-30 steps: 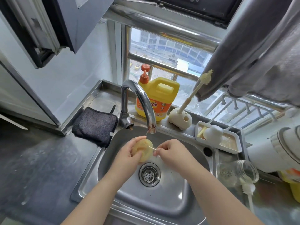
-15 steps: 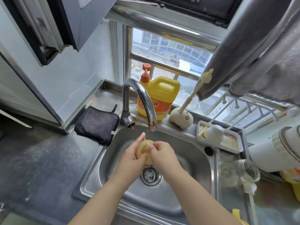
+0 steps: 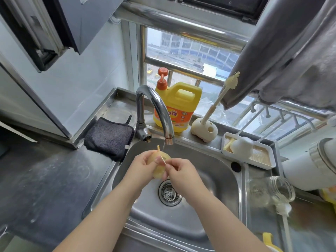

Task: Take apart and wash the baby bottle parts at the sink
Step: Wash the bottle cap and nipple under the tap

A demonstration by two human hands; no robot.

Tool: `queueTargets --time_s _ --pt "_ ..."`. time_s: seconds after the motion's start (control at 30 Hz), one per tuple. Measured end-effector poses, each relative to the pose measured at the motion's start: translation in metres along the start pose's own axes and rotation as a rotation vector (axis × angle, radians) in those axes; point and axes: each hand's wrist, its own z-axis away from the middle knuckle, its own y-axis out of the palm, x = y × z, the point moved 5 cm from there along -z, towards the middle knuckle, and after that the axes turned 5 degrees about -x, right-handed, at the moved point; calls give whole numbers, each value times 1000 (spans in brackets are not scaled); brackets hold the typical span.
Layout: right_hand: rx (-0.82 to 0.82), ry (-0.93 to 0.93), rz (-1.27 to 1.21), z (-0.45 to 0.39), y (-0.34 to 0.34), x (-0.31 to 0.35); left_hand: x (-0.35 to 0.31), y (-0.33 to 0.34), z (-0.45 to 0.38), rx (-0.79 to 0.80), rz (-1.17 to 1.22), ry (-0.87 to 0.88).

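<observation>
Half a second before, both hands were pressed together around the yellowish teat (image 3: 160,168) under the tap (image 3: 160,110); now the right hand (image 3: 179,172) had drawn back, its grip pinching a thin brush (image 3: 161,159) threaded through the teat. The left hand (image 3: 141,167) cupped the teat over the sink (image 3: 214,179), so scrubbing of its narrow passage seemed under way, with rinsing left.

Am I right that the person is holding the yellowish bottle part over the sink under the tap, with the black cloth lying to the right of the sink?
Not quite: the head view shows the black cloth lying to the left of the sink, beside the tap. The rest holds: both hands, left hand and right hand, hold the yellowish bottle part over the sink under the tap.
</observation>
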Motion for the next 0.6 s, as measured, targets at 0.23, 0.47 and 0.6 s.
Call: queueTargets --time_s 0.23,0.47,0.6 --pt "-64 152 -330 -8 -5 -8 0 8 -3 4 4 -19" --pt "-27 179 -307 -12 -2 -18 -6 6 -13 -57 -49 -7" --pt "-111 195 -309 -20 -7 -15 -6 21 -10 21 -99 5"
